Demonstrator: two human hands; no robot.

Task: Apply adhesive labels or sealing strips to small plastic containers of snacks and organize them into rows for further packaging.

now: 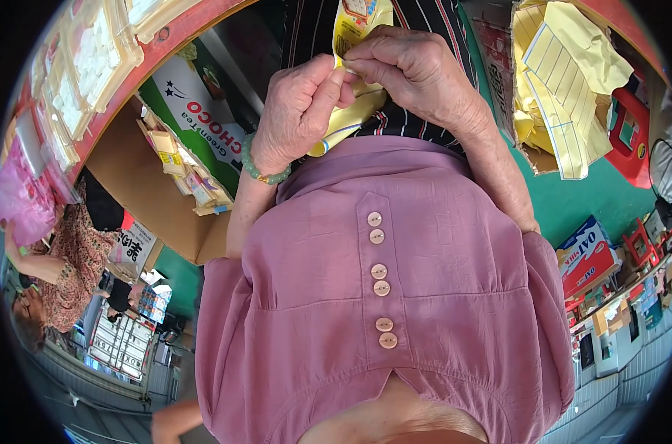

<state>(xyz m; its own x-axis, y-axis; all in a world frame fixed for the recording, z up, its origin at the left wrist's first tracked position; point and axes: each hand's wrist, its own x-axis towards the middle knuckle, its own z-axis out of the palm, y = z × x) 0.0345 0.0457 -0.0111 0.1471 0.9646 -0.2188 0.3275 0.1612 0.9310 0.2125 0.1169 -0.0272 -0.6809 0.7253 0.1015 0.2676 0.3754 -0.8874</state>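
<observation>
A yellow printed paper or film strip (357, 24) hangs between my two hands, over my lap. It has coloured printing at its upper end, and its lower part curls down below my fingers. My left hand (300, 107), with a green bead bracelet at the wrist, pinches one edge of it between thumb and finger. From the other side my right hand (416, 72) pinches the strip close by, so the two sets of fingertips nearly meet. Whatever small part lies right between the fingertips is too hidden to make out.
At left stands an open cardboard box (118, 166) with small yellow packets (175, 159) in it. Clear trays of white pieces (95, 55) line the red-edged table. Lined yellow sheets (565, 89) fill a box at right, near a red plastic stool (632, 137). Another person (69, 274) is at left.
</observation>
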